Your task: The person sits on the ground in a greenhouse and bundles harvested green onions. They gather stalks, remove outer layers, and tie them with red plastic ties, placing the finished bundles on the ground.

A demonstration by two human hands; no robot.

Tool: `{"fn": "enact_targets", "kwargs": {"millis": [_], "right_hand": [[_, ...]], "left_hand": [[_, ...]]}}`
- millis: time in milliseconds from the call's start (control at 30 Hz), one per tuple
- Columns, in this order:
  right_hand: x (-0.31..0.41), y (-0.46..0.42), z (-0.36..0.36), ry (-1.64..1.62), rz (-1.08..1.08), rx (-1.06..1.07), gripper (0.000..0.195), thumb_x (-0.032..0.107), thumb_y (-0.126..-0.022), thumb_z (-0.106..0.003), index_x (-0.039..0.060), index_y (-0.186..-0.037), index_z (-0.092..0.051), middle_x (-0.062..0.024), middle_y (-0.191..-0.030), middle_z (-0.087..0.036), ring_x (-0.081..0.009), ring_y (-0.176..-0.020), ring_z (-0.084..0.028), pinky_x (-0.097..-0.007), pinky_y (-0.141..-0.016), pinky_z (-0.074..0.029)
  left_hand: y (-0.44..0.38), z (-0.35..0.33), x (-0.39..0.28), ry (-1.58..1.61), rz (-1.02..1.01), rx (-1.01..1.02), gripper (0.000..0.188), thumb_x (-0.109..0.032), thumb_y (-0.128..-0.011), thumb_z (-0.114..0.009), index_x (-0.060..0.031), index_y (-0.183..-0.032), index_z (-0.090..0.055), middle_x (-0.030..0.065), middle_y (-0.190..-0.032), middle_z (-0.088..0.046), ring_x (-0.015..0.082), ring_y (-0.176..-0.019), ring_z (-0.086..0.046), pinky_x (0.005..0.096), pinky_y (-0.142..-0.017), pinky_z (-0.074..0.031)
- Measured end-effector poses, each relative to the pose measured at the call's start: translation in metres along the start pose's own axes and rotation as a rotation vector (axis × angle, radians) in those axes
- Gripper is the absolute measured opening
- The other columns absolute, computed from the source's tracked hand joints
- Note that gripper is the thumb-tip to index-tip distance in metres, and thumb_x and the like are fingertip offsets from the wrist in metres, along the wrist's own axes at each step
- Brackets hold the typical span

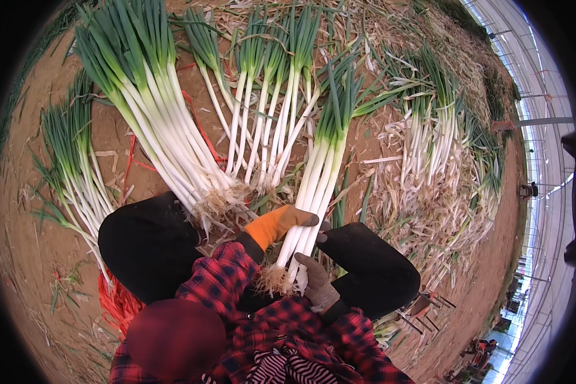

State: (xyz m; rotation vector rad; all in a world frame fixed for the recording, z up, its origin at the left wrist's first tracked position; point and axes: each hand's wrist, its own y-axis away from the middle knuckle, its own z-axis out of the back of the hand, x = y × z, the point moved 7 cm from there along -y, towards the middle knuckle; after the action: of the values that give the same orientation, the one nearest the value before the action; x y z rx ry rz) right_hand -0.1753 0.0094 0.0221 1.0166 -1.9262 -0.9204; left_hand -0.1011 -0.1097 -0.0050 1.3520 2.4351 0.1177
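Note:
A few long green onions (317,177) stand slanted over my lap, leaves pointing away from me and roots near my shirt. My left hand (281,223), in an orange glove with dark fingertips, is closed around their white stalks. Lower down, my right hand (317,283), in a brownish-grey glove, touches the stalks just above the roots with thumb raised; its fingers are partly hidden behind them. A large bunch of green onions (163,115) lies to the left, its roots beside my left forearm. Several thinner green onions (264,105) are spread out beyond my hands.
More green onions (77,163) lie at far left, above red plastic twine (117,302). At right, a pile of green onions (427,125) rests amid dry peeled leaves (413,216). A metal-legged object (425,312) stands near my right knee. A distant person (482,353) is at lower right.

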Motion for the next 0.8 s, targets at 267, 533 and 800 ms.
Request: {"fn": "enact_targets", "kwargs": {"millis": [267,533,800], "right_hand": [[0.009,0.010,-0.037,-0.148,0.019,0.026,0.051,0.012,-0.086,-0.067,-0.0055,-0.131,-0.051,-0.0193,-0.108,-0.066,-0.0313,-0.097,-0.067,-0.0433,-0.090,-0.055],[0.002,0.027,-0.062,0.176,-0.026,0.075,0.037,0.010,-0.089,-0.064,-0.0048,-0.122,-0.057,-0.0115,-0.092,-0.068,-0.0206,-0.084,-0.068,-0.0305,-0.073,-0.057],[-0.017,0.090,-0.078,0.751,-0.061,-0.159,0.038,0.003,-0.091,-0.056,-0.0005,-0.128,-0.052,-0.0093,-0.095,-0.067,-0.0163,-0.083,-0.066,-0.0307,-0.077,-0.056]], "left_hand": [[0.013,-0.003,0.021,0.224,0.028,0.203,0.064,-0.030,-0.088,-0.076,0.0012,-0.136,-0.049,0.0174,-0.124,-0.065,0.0304,-0.108,-0.066,0.0468,-0.092,-0.057],[-0.008,0.049,-0.004,0.515,-0.285,0.012,0.065,-0.037,-0.086,-0.073,0.0049,-0.132,-0.054,0.0224,-0.113,-0.068,0.0335,-0.091,-0.069,0.0432,-0.082,-0.060],[0.002,-0.052,-0.072,0.905,-0.361,0.579,0.053,-0.031,-0.096,-0.064,-0.0002,-0.136,-0.048,0.0032,-0.091,-0.061,0.0089,-0.063,-0.053,0.0254,-0.056,-0.049]]}}
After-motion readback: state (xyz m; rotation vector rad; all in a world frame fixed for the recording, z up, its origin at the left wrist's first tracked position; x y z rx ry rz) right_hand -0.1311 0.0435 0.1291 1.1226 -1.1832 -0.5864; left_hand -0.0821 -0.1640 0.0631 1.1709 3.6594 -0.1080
